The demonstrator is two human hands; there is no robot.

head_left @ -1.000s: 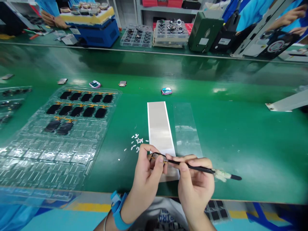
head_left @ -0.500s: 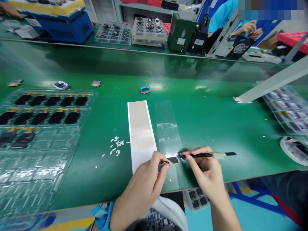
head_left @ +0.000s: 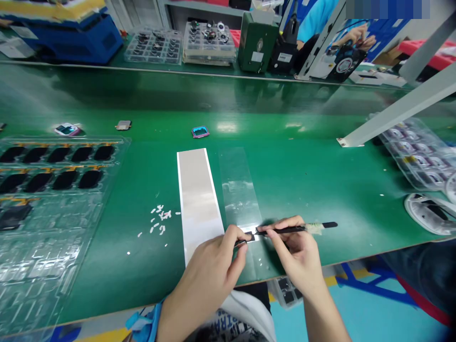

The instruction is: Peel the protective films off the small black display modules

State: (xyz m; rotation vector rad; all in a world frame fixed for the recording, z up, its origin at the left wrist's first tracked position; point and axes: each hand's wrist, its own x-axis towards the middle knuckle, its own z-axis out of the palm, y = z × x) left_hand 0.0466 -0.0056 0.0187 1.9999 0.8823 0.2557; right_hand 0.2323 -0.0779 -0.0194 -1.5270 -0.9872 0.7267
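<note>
My left hand (head_left: 217, 259) pinches a small dark flat part (head_left: 240, 243) between thumb and forefinger; its far side is hidden by the fingers. Beside those fingertips a small black rectangle (head_left: 251, 236) shows over a clear plastic strip (head_left: 239, 190). In my right hand (head_left: 297, 249) are slim black tweezers (head_left: 290, 230), with pale tape wrapped near the rear end. Their tips point left and meet the right end of the rectangle, close to my left fingers. Left of the clear strip lies a long white-edged grey sheet (head_left: 199, 190), partly under my left hand.
A clear tray (head_left: 71, 218) of black screens lies left. Small white scraps (head_left: 164, 214) are scattered beside the sheet. A pink-framed watch-like part (head_left: 200, 132) sits farther back. A slanted white post (head_left: 388, 111) and another tray (head_left: 416, 147) stand right. Across the bench, a person's hands (head_left: 358, 37) work.
The view has swung slightly, so the bench items sit farther left. The tweezer tips are nearer my left fingertips, and less of the black rectangle shows. Both grips stay closed.
</note>
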